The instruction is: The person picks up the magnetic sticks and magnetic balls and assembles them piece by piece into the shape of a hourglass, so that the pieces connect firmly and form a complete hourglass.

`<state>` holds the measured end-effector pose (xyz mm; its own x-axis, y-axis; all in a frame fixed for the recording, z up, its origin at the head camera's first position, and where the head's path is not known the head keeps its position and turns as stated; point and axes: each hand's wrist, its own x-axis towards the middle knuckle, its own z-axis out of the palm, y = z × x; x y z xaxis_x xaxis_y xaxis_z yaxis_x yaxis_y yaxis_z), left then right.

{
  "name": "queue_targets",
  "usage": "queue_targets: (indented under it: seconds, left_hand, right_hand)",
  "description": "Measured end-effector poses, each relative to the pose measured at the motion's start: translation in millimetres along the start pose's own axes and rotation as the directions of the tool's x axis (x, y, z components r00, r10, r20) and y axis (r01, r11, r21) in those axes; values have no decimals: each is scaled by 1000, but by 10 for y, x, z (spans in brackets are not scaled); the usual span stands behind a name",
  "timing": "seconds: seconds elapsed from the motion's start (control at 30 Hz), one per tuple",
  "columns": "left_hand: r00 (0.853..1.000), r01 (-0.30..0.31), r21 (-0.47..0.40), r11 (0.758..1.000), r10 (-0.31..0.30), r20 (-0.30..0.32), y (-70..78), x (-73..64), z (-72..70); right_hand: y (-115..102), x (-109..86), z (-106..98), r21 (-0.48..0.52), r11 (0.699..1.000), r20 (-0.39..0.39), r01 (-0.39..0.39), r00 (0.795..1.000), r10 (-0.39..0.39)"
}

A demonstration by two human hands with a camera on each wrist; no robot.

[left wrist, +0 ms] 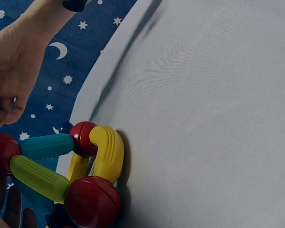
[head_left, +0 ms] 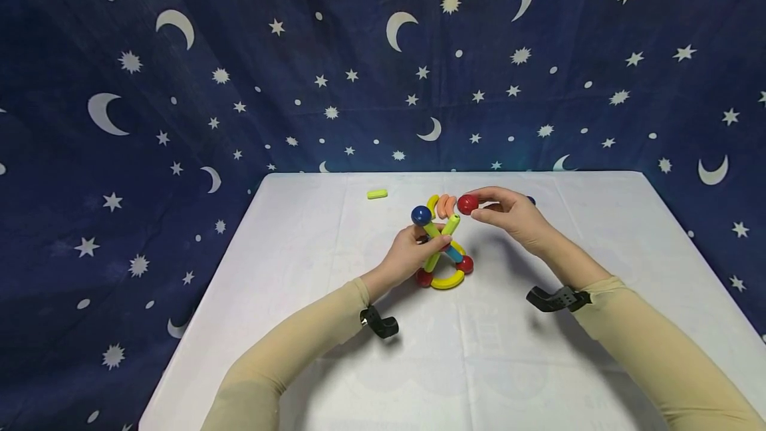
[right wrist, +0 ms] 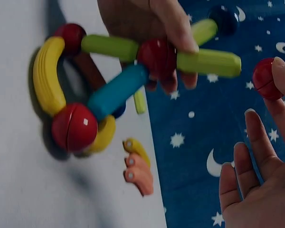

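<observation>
My left hand [head_left: 407, 251] grips a magnetic stick-and-ball model around its central red ball [right wrist: 156, 58]. Below that ball, green and blue sticks [right wrist: 118, 91] run down to a base of balls and curved yellow sticks [head_left: 447, 281] on the table. Two green sticks rise from the centre, one tipped with a dark blue ball [head_left: 421, 215], the other [right wrist: 209, 62] with a bare end. Between thumb and index finger, my right hand [head_left: 509, 215] pinches a loose red ball [head_left: 468, 203], a small gap away from that bare end. Its other fingers are spread in the right wrist view.
Behind the model lie salmon curved sticks [head_left: 443, 206] and a yellow curved stick [head_left: 432, 203] on the white table [head_left: 287, 231]. A short green stick [head_left: 377, 194] rests farther back. Another dark blue ball [head_left: 531, 200] shows partly behind my right hand. A starry cloth [head_left: 359, 52] hangs behind.
</observation>
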<state>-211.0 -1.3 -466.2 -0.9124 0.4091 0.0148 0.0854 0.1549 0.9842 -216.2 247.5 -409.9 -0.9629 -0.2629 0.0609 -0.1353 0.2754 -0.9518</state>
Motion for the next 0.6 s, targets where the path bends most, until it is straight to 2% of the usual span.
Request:
queue_targets:
  seconds: [0.27, 0.6]
  left_hand:
    - [1000, 7, 0, 1000, -7, -2, 13, -11, -4]
    - [1000, 18, 10, 1000, -18, -8, 32, -29, -3]
  right_hand:
    - [-9, 32, 89, -32, 999, 40, -22, 999, 23]
    - [15, 26, 102, 36, 999, 70, 12, 997, -14]
